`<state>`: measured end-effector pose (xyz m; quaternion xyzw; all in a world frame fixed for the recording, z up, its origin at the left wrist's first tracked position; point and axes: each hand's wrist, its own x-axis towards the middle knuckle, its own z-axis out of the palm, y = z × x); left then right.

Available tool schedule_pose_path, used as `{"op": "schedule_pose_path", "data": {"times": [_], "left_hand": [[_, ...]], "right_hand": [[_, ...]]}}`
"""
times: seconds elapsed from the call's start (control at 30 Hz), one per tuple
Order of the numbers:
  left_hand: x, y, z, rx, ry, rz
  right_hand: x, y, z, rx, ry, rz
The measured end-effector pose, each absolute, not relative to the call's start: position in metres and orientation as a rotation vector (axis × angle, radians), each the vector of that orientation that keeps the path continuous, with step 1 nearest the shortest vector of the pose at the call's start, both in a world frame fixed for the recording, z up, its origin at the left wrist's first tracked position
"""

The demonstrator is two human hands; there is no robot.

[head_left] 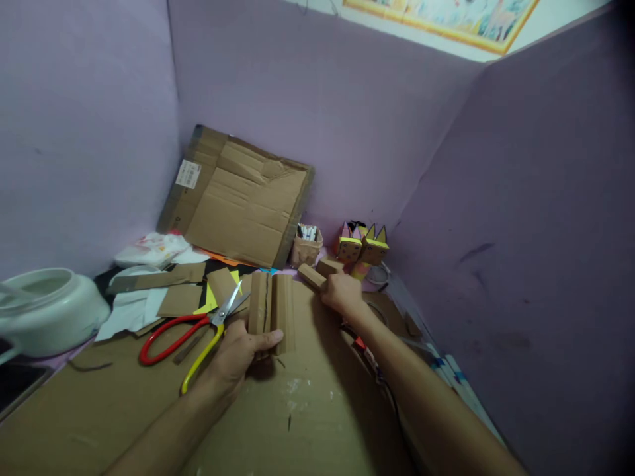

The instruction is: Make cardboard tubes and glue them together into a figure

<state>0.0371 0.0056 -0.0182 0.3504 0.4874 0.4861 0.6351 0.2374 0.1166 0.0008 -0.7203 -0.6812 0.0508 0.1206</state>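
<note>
My left hand (245, 350) is closed around folded cardboard pieces (260, 304), its thumb across their lower end. They stand side by side with a dark gap between them. Farther off to the right, my right hand (343, 293) is closed at the near end of a small cardboard block (311, 276); its fingertips are partly hidden. A second cardboard block (328, 266) sits just behind that hand. Scissors (218, 318) with one red and one yellow handle lie spread beside my left hand.
A cardboard sheet (248, 198) leans on the purple wall. Along the back stand a holder with markers (306, 248) and small cardboard figures (374, 248). A white pot (54, 317) and cardboard scraps (181, 301) are left; a red tool with a cord (366, 354) lies under my right forearm.
</note>
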Motion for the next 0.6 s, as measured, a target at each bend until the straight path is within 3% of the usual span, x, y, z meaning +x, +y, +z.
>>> {"op": "schedule_pose_path", "data": {"times": [0.13,0.33,0.6], "left_hand": [[0.036,0.008,-0.020,0.843,1.145,1.176],[0.036,0.009,-0.019,0.977,1.183,1.212],[0.052,0.005,-0.034,1.272,1.280,1.113]], "right_hand": [[0.238,0.097,0.009,-1.968,-1.906,0.245],[0.227,0.030,-0.008,-1.559,-1.871,0.648],[0.221,-0.009,-0.029,-1.429,-1.801,0.754]]}}
